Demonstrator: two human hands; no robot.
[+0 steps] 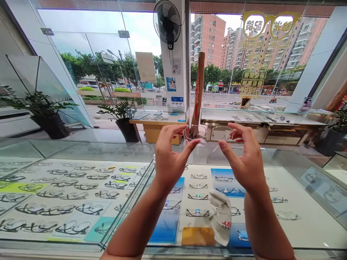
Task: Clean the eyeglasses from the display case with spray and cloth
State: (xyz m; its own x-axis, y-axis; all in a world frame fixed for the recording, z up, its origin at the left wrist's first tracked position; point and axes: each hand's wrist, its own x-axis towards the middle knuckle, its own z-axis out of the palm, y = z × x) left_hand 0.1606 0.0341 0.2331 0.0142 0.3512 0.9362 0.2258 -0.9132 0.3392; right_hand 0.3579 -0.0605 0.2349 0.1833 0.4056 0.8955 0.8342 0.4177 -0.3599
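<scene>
Raised above the glass counter, a pair of thin-rimmed eyeglasses (209, 130) is held between my two hands. My left hand (173, 153) pinches the left end of the frame between thumb and fingers. At the other end, my right hand (242, 155) grips the frame near its hinge, thumb below and fingers behind. Both lenses are see-through, with the shop showing behind them. Beneath my hands, a crumpled light cloth (221, 218) with red lettering lies on the counter, beside a yellow-brown cloth or pad (197, 236).
The glass display counter (130, 249) spans the foreground, with rows of eyeglasses (73, 209) inside. Blue display cards (165, 227) lie among them. Farther back stand a wooden post (200, 83), potted plants (126, 124) and another display case (244, 115). A fan (166, 21) hangs on the pillar.
</scene>
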